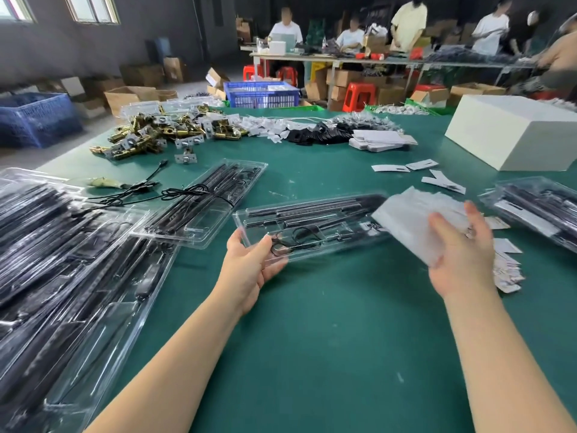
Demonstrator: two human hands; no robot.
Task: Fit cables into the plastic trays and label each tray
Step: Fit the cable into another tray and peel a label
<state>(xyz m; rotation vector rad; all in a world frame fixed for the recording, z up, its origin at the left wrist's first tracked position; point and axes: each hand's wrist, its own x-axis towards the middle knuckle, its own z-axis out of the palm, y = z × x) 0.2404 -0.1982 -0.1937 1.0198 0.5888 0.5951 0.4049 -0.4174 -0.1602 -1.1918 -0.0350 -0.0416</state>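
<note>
A clear plastic tray (315, 228) holding black rods and a coiled black cable lies across the green table in front of me. My left hand (249, 267) grips its near-left end, thumb on top. My right hand (459, 248) holds a blurred white sheet (415, 220) over the tray's right end. A second filled tray (206, 201) with a loose black cable (131, 192) lies behind on the left.
A large stack of filled trays (62, 260) covers the left side. More trays (537, 207) and small label cards (505, 270) lie on the right. A white box (512, 135), brass hardware (162, 132) and black parts sit farther back. People work at a far table.
</note>
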